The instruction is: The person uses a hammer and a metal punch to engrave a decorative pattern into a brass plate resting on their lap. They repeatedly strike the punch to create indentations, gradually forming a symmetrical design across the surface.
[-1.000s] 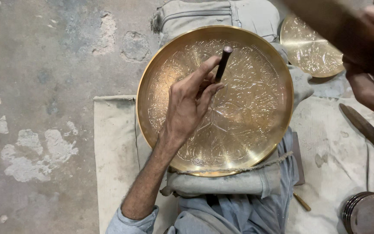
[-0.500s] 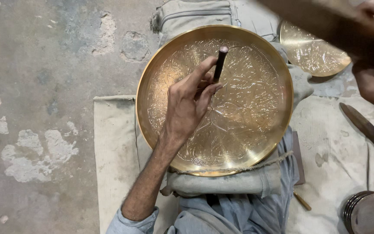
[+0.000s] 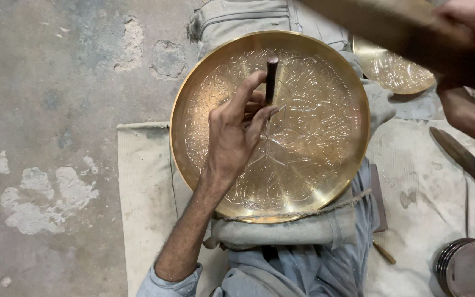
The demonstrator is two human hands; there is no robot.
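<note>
— Brass, is it? That big round golden plate (image 3: 314, 143) with the carved leaves?

— Yes. It rests on the person's lap, on grey cloth (image 3: 281, 231). The left hand (image 3: 232, 137) pinches a short dark metal punch (image 3: 271, 80), tip on the plate.

— And the right hand (image 3: 468, 49)?

— Its fingers wrap a blurry wooden hammer (image 3: 380, 22), raised high. It looks like carving; a straight hit seems next.

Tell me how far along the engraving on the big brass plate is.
Done: engraved pattern covers most of the large brass plate, centre and rim bands alike. In hand: the left hand holds a dark punch upright on the upper part; the right hand holds a blurred hammer raised. Left: cannot tell which lines are unfinished.
</note>
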